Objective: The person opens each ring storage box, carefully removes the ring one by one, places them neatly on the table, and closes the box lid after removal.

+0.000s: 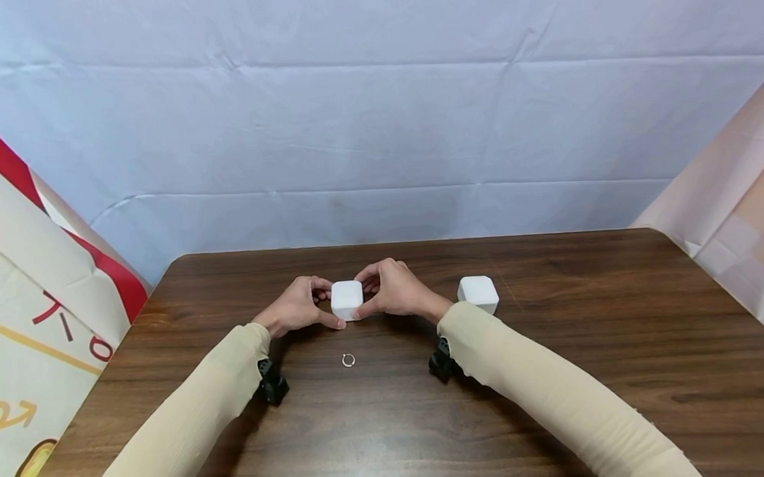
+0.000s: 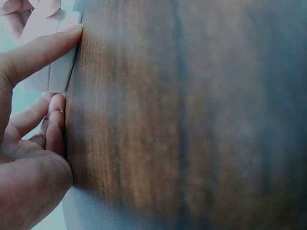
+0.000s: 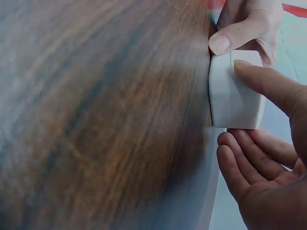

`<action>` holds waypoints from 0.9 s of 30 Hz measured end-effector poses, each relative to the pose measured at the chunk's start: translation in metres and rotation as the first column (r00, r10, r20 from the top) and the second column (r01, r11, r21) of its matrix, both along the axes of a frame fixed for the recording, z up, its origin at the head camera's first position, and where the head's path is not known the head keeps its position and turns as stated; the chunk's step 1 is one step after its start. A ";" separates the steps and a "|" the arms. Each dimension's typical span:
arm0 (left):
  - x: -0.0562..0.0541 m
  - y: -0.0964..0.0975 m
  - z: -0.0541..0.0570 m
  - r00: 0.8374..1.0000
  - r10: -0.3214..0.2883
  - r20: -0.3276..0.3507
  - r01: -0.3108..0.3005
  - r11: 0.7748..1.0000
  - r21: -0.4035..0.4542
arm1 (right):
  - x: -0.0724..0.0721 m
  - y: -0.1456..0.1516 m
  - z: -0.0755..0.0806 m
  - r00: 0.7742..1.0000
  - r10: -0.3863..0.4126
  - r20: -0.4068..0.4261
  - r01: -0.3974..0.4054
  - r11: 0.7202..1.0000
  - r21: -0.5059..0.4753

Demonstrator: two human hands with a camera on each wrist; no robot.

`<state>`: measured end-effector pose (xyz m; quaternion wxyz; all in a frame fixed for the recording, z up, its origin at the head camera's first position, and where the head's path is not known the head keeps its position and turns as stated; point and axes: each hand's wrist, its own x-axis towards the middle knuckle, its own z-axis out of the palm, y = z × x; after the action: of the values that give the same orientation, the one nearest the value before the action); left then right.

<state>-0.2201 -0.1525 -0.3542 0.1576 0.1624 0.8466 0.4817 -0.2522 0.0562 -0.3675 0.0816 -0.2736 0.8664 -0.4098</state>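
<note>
White box [image 1: 347, 297] | left hand [image 1: 301, 306] grasps left side, low | right hand [image 1: 398, 288] grasps right side, higher (seam [image 3: 231, 88] between thumbs [image 3: 220, 44])

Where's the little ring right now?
In the head view, the ring lies on the brown table, a bit left of the picture's middle, nearer the person than the white box held by the left hand and right hand.

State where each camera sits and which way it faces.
Head: on the head, facing forward and down at the table; left hand, right hand and sleeves show.
Left wrist: on that wrist, facing the table and gripped white box; both hands show.
Right wrist: on that wrist, facing likewise; both hands show.
Both wrist views share the box and table.
</note>
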 end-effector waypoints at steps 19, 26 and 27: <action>-0.018 -0.013 -0.034 1.000 0.023 -0.007 -0.023 1.000 0.006 | 0.010 0.016 0.003 0.999 -0.006 -0.046 0.006 1.000 0.003; -0.014 -0.013 -0.027 0.997 0.058 -0.050 -0.058 0.998 -0.003 | 0.017 0.039 0.011 0.998 -0.014 -0.067 0.014 1.000 -0.008; -0.013 -0.012 -0.025 0.996 0.060 -0.058 -0.061 0.998 -0.005 | 0.018 0.043 0.013 0.997 -0.022 -0.071 0.022 1.000 -0.005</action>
<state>-0.2334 -0.1649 -0.3793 0.1189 0.1500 0.8571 0.4783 -0.2341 0.0993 -0.3550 0.0454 -0.2787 0.8707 -0.4026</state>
